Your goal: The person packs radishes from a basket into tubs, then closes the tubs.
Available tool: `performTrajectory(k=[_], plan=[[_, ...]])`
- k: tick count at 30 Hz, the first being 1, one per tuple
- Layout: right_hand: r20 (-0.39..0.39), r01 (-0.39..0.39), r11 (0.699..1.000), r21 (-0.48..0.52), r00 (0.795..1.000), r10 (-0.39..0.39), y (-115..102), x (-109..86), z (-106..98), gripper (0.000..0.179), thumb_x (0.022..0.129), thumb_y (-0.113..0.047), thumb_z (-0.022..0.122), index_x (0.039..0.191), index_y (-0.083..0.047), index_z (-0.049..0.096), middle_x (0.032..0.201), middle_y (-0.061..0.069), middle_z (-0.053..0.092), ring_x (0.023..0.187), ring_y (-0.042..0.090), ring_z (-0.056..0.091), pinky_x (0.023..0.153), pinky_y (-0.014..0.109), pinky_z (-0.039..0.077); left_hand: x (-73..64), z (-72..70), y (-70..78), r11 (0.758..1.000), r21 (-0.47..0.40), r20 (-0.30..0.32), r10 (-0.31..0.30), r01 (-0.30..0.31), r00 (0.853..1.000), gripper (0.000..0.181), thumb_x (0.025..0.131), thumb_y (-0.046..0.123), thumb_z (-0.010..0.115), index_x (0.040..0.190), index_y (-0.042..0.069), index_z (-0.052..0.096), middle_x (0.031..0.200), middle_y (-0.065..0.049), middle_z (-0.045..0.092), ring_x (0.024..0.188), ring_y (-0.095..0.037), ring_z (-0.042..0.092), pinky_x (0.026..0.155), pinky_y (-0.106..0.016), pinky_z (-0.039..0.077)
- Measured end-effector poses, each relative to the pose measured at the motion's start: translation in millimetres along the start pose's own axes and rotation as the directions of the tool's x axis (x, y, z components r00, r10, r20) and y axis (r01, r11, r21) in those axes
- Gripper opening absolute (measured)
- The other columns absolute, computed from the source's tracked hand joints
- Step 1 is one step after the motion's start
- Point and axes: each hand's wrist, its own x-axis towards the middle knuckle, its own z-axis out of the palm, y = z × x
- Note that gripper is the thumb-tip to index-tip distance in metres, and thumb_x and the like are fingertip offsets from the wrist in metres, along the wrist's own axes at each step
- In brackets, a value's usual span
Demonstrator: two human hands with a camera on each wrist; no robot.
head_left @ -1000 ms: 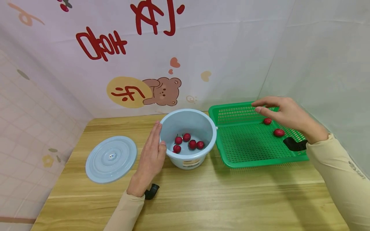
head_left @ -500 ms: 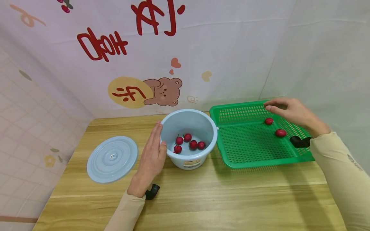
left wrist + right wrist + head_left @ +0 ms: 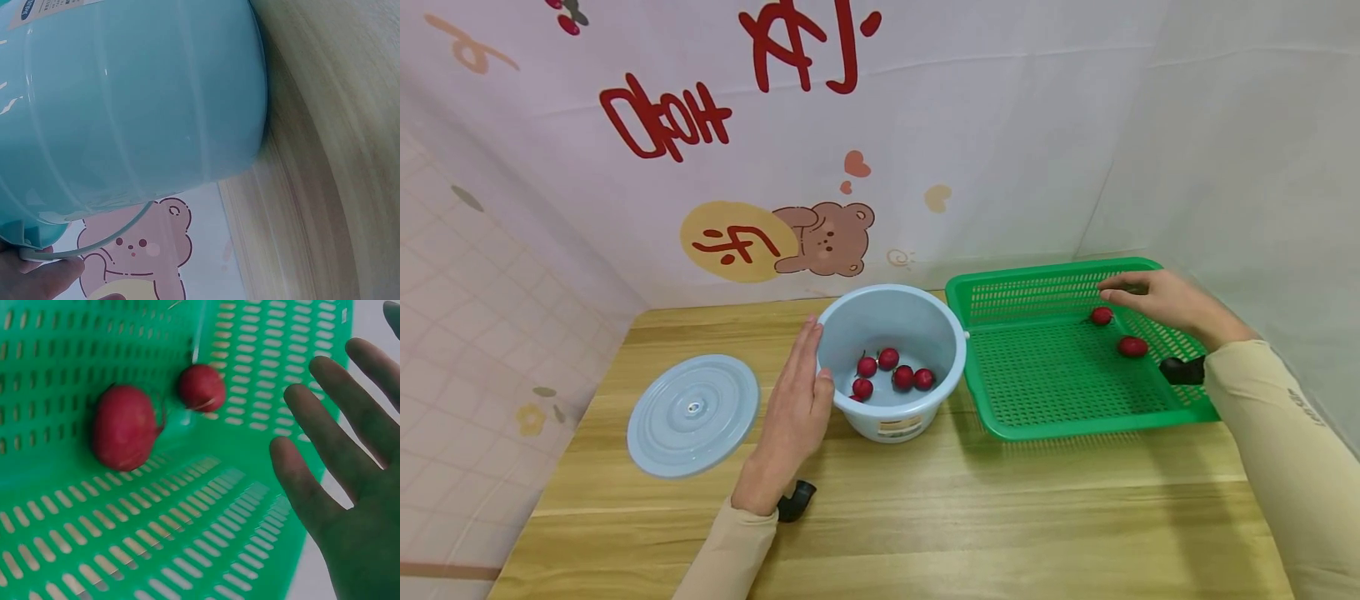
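Observation:
My left hand (image 3: pixel 793 417) rests with straight fingers along the left side of a light blue bucket (image 3: pixel 887 317). In the left wrist view its fingers (image 3: pixel 53 278) touch the bucket near the rim and the thin handle (image 3: pixel 100 247). Several red radishes (image 3: pixel 903 377) lie at the bottom of the bucket. Over the right end of a green basket (image 3: pixel 1082 429) hovers my right hand (image 3: pixel 1172 304), holding nothing. Below it are two radishes, one at the back (image 3: pixel 1102 316) and one nearer (image 3: pixel 1132 347). The right wrist view shows spread fingers (image 3: pixel 306 481) beside both radishes (image 3: pixel 125 428).
A round blue lid (image 3: pixel 694 417) lies on the wooden table (image 3: pixel 970 517) to the left of the bucket. The basket stands close against the bucket's right side. Behind the table hangs a white cloth (image 3: pixel 1022 150) printed with a bear and red characters.
My right hand has moved right and down, lower over the radishes in the basket. The left hand has stayed at the bucket.

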Motion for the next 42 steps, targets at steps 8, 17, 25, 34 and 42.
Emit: performTrajectory(k=[8, 17, 25, 34, 42], plan=[[0.033, 0.013, 0.999, 0.032, 0.999, -0.014, 20.1, 6.4, 10.3, 0.056, 0.107, -0.039, 0.053, 0.145, 0.002, 0.056, 0.147, 0.036, 0.048, 0.131, 0.06, 0.045, 0.101, 0.074, 0.039, 0.0, 0.8, -2.2, 1.0, 0.002, -0.016, 0.022, -0.022, 1.0, 0.059, 0.107, 0.021, 0.038, 0.162, 0.004, 0.029, 0.17, -0.01, 0.026, 0.155, -0.025, 0.028, 0.122, -0.052, 0.03], [0.105, 0.0, 1.0, 0.007, 0.995, -0.001, 24.6, 10.5, 17.8, 0.062, 0.105, -0.039, 0.059, 0.15, 0.003, 0.048, 0.151, 0.037, 0.041, 0.134, 0.061, 0.04, 0.101, 0.074, 0.039, -0.2, 1.1, -2.8, 0.999, 0.009, -0.018, 0.037, -0.037, 0.999, 0.059, 0.106, 0.02, 0.039, 0.161, 0.002, 0.031, 0.169, -0.011, 0.028, 0.154, -0.027, 0.03, 0.121, -0.052, 0.031], [0.151, -0.01, 1.0, -0.004, 0.988, 0.01, 28.8, 16.6, 21.0, 0.069, 0.104, -0.04, 0.06, 0.15, 0.008, 0.042, 0.149, 0.038, 0.042, 0.133, 0.061, 0.039, 0.101, 0.073, 0.04, 0.4, -1.0, -1.1, 1.0, 0.013, -0.005, 0.02, -0.02, 1.0, 0.061, 0.105, 0.019, 0.039, 0.163, 0.004, 0.029, 0.17, -0.01, 0.027, 0.154, -0.025, 0.028, 0.122, -0.051, 0.029], [0.127, -0.013, 1.0, 0.01, 0.992, 0.012, 33.9, 20.1, 25.4, 0.06, 0.104, -0.031, 0.062, 0.147, 0.009, 0.047, 0.14, 0.036, 0.05, 0.129, 0.059, 0.044, 0.098, 0.073, 0.041, 0.8, -0.7, -1.1, 0.999, 0.018, -0.005, 0.032, -0.032, 0.999, 0.061, 0.104, 0.019, 0.039, 0.162, 0.003, 0.029, 0.169, -0.011, 0.027, 0.154, -0.025, 0.029, 0.122, -0.051, 0.029], [0.155, -0.006, 1.0, 0.027, 0.988, 0.001, 34.9, 20.9, 26.0, 0.055, 0.104, -0.024, 0.061, 0.148, 0.007, 0.047, 0.145, 0.037, 0.048, 0.129, 0.059, 0.045, 0.099, 0.072, 0.042, 0.5, 0.3, -2.6, 0.999, 0.018, -0.009, 0.03, -0.03, 1.0, 0.061, 0.105, 0.02, 0.038, 0.163, 0.004, 0.029, 0.17, -0.009, 0.026, 0.155, -0.025, 0.028, 0.122, -0.051, 0.029]])
